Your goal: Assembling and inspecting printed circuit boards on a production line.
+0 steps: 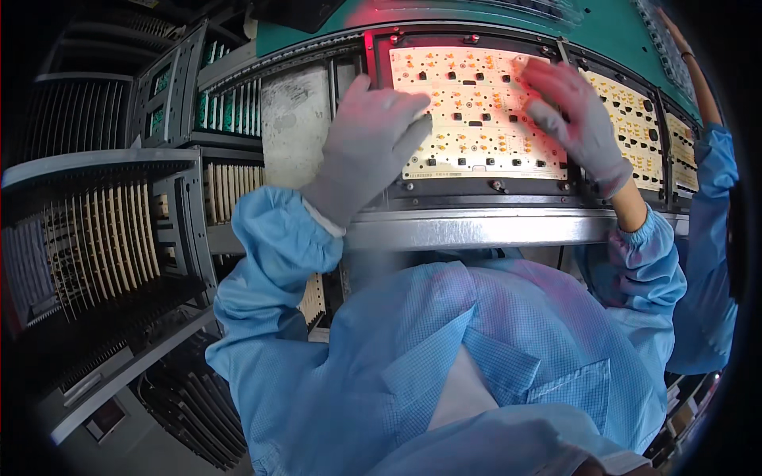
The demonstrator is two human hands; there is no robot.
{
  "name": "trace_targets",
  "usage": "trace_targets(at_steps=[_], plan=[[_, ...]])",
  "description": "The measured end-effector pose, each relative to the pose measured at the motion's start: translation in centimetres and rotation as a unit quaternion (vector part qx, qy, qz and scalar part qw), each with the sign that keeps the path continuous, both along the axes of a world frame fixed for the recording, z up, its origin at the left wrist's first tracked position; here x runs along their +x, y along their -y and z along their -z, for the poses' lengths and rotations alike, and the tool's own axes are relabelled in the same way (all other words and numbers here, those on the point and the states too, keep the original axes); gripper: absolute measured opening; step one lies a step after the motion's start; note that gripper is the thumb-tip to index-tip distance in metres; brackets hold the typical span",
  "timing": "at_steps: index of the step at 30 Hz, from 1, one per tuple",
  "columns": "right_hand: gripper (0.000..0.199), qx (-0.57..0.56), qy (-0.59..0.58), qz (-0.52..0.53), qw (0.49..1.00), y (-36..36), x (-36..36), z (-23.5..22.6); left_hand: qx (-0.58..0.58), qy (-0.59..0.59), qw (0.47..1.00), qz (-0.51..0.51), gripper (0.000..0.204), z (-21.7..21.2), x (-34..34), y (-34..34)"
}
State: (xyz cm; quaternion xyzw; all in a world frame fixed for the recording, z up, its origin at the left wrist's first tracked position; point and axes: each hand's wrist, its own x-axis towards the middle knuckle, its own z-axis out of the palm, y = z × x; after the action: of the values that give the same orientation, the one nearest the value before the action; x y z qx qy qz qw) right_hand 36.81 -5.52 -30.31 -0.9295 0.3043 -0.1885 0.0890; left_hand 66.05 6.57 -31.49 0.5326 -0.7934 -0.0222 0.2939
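Two gloved hands over the pale circuit board

Head view: on my remote feed the pale circuit board lies flat inside a black frame, so I take that board as my landmark. It carries rows of small black parts and orange ones, and a red glow falls across its top.

I see the left hand, in a grey glove, at the board's left edge. Two of its digits reach in over that edge with a narrow gap between them; I cannot tell whether they pinch the small black part there. The right hand, also gloved in grey, is over the board's right side, its thumb and fingers bent and standing apart; I cannot tell whether the tips touch the board.

A bright metal rail runs along the board's near side, and a green surface lies beyond its far side. Right of the board I have a second populated board, and further right a co-worker's blue sleeve. Well to the left of the board stands a rack of upright panels.
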Motion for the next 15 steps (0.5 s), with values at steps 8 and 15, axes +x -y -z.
trace_targets(at_steps=[8,15], plan=[[0.018,-0.245,-0.162,0.17,0.941,4.1,1.7,-1.3,-0.048,0.113,0.984,-0.127,0.026,-0.5,1.5,9.5],[0.035,-0.015,-0.236,0.25,0.939,5.7,2.9,-2.7,-0.034,0.085,0.985,-0.144,0.019,-0.3,-0.3,11.0]])
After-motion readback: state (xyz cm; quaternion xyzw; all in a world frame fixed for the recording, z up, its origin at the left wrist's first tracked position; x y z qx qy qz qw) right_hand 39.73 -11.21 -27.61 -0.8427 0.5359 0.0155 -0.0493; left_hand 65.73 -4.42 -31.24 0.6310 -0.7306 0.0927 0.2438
